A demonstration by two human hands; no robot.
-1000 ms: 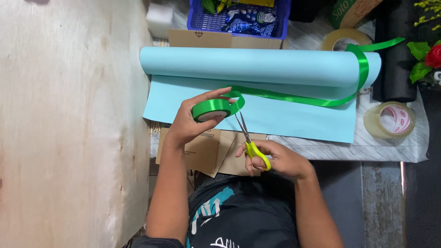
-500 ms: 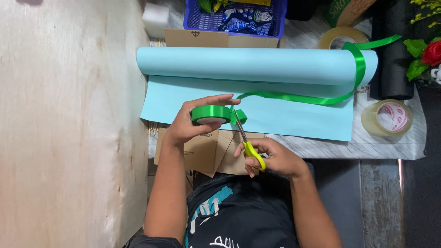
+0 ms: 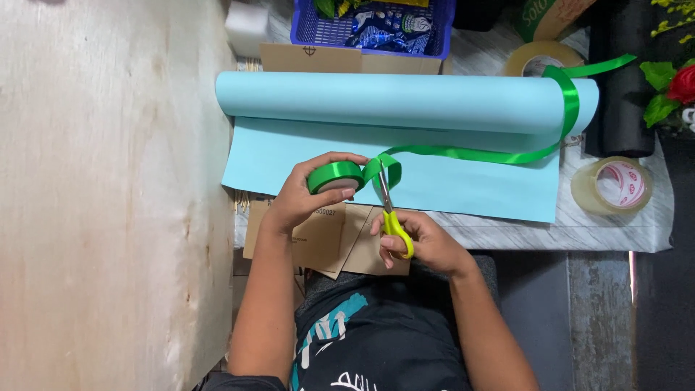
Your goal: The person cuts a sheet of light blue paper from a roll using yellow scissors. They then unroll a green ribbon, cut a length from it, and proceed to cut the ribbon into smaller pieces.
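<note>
Two hands: left hand (image 3: 304,195) gripping ribbon spool (image 3: 334,176), right hand (image 3: 418,242) gripping scissors (image 3: 391,213).

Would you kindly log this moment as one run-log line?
left hand: grips green ribbon spool | right hand: yellow-handled scissors, blades at ribbon loop | beneath: light blue paper roll

Blue plastic basket (image 3: 304,29) at 12 o'clock holds blue-and-white printed packets (image 3: 387,27) (print unreadable). Brown cardboard box (image 3: 347,59) just below it, small dark mark on its face. Flat brown cardboard pieces (image 3: 326,242) near centre, at the bench edge, carry a small dark printed label. Green-and-tan printed package (image 3: 554,14) at 1 o'clock, partly cropped.
</note>
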